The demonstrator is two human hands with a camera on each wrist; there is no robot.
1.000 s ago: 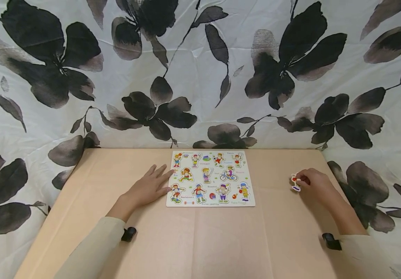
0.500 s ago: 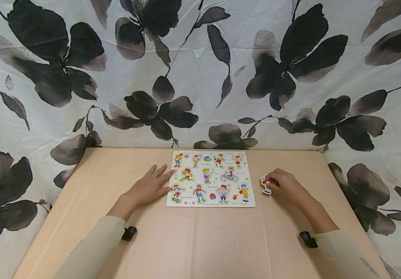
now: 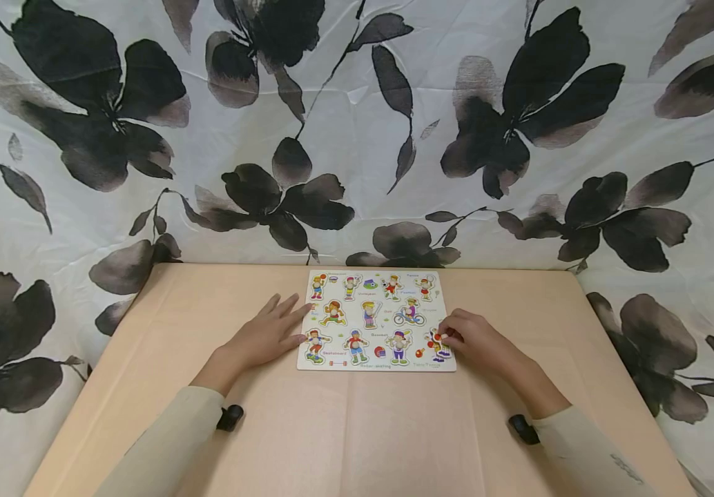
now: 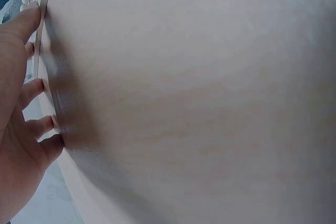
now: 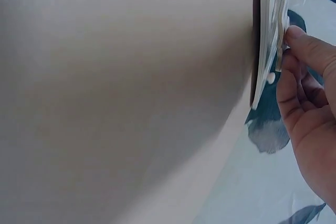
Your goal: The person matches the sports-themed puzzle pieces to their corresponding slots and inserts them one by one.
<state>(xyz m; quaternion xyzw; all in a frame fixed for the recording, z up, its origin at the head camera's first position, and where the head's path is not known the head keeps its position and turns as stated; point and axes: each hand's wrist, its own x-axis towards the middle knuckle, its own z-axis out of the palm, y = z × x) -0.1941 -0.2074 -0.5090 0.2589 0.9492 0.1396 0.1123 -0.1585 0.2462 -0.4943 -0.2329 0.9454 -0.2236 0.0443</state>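
A white puzzle board (image 3: 382, 333) printed with children doing sports lies near the table's back edge, filled with several cut-out figure pieces. My left hand (image 3: 264, 333) rests on the board's left edge with fingers spread. In the left wrist view, its fingertips and thumb (image 4: 32, 18) touch along that edge. Between thumb and fingers of my right hand (image 3: 480, 339) is a puzzle piece (image 3: 440, 353) shaped like a child, tilted over the board's lower right corner. The right wrist view shows this thin piece (image 5: 281, 35) edge-on, above the board; whether they touch, I cannot tell.
The board sits on a light wood-coloured table (image 3: 357, 435). Behind and around the table hangs a white cloth (image 3: 394, 172) with dark flowers. A small knob (image 5: 271, 78) stands up from the board near my right fingers.
My right hand has moved left from the table's right side to the board, carrying the puzzle piece. My left hand has stayed on the board's left edge.
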